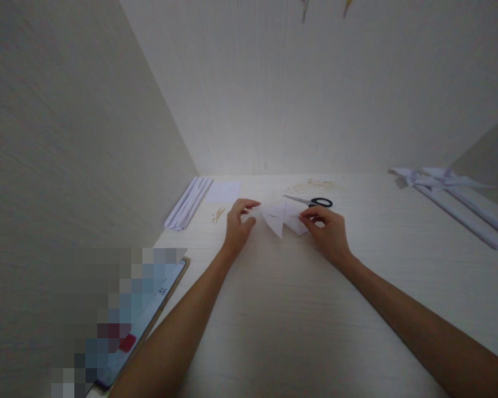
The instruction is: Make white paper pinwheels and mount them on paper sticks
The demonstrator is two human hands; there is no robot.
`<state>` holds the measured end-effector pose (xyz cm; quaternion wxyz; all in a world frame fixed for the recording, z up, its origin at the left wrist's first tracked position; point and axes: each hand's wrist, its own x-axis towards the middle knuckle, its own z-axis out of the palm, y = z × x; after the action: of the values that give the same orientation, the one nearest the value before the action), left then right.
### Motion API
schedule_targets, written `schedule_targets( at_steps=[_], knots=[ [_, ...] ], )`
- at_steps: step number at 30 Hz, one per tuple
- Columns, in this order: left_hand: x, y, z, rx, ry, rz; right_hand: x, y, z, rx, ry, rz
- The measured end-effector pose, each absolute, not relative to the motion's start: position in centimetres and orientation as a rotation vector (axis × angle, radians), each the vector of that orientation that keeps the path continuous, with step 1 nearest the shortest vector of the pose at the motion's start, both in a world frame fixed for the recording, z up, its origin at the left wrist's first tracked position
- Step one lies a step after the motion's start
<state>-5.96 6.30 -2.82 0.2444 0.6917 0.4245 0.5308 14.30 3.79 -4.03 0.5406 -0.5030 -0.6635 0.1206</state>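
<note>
Pale desk (299, 331): folded white paper (283, 219) pinched between both hands, left (237, 228), right (328, 232).

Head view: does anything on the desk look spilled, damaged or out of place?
Only small things. Brownish smudges or scraps mark the desk behind the scissors; I cannot tell which. A few short sticks lie loose beside the paper strips. Nothing looks damaged.

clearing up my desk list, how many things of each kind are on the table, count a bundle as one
folded paper piece, held by left hand and right hand: 1
scissors: 1
flat paper sheet: 1
bundles of paper strips: 2
small sticks, one pile: 1
phone: 1
total: 7
</note>
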Motion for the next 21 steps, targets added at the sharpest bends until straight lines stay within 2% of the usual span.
schedule_targets(
  at_steps=[5, 13, 21],
  knots=[
    [-6.0, 7.0, -3.1, 1.543, 1.166, 1.363, 14.6, 4.2, -4.3, -1.163, -1.554, 0.389],
    [-5.9, 6.5, -2.6, 1.756, 1.096, 1.118, 15.8, 5.3, -5.0, -1.101, -1.419, 0.714],
    [-5.3, 6.2, -2.6, 1.645, 1.099, 1.082, 15.6, 5.0, -4.7, -1.067, -1.422, 0.769]
  ],
)
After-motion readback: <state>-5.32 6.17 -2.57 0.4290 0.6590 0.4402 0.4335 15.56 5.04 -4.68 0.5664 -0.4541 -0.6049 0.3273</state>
